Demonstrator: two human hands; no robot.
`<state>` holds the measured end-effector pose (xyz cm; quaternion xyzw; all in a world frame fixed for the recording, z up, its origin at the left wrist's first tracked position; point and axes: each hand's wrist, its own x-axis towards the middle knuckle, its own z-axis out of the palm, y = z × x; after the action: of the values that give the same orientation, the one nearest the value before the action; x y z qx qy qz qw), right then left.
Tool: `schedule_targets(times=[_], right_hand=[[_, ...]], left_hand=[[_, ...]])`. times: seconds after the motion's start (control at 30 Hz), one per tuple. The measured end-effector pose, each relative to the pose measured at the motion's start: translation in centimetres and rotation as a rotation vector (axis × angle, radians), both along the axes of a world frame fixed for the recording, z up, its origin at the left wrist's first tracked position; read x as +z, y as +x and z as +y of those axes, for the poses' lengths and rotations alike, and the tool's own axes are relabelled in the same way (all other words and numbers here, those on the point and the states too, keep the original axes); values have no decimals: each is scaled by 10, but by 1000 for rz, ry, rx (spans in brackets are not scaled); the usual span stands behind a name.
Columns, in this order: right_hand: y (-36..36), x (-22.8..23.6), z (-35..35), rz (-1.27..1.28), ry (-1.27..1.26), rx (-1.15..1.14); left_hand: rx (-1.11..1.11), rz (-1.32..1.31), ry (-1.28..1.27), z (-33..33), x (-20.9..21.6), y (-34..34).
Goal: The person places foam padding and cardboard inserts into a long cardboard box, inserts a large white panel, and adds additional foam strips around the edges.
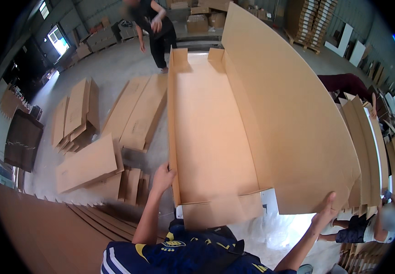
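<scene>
Our left hand (162, 177) grips the left wall of the long box (206, 132); our right hand (325, 211) clasps its big raised flap (289, 114).

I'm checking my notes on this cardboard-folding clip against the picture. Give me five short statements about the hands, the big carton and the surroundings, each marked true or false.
1. The left hand grips the low left wall of the long brown cardboard carton. True.
2. The right hand rests flat on the floor. False: it holds the lower corner of the carton's wide raised right flap.
3. The carton is packed with white foam. False: its inside shows only bare cardboard.
4. Flat cardboard sheets lie on the grey concrete floor to the carton's left. True.
5. A person in dark clothes stands beyond the carton's far end. True.
</scene>
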<state>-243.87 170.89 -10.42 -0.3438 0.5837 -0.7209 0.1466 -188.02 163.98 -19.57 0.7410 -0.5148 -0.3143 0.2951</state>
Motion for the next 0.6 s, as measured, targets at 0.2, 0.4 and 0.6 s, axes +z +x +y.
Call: schedule_targets(times=[0.2, 0.4, 0.6], right_hand=[[-125, -72, -33, -326, 70, 35], [-165, -116, -35, -504, 133, 59], [-202, -250, -14, -1013, 237, 180]], left_hand=[[-77, -199, -7, -33, 121, -86], [-262, -484, -85, -60, 180, -144], [-210, -573, -210, -52, 198, -187]])
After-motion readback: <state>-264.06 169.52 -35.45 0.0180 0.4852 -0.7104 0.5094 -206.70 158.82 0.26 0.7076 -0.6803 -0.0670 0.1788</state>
